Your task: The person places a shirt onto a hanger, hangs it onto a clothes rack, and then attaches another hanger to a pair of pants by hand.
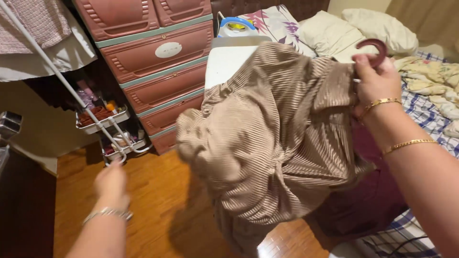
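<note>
Holding the hook of a dark red hanger (374,49), the right hand (377,81) has its fingers clenched on it. A tan ribbed blouse (267,138) hangs there above the wood floor (158,210), looking soft, light and floppy, so the hook seems the best grip. The left hand (111,184) is blurred; I cannot tell its fingers.

Open wooden floor (158,200) under left hand (111,184): passage free. White rack (112,138) and pink drawer chest (158,71) block beyond. Hanging beige garment (267,143) fills centre; bed (425,110) bounds right.

Wooden floor (158,200); pink drawer chest (158,62); bed (425,110)
</note>
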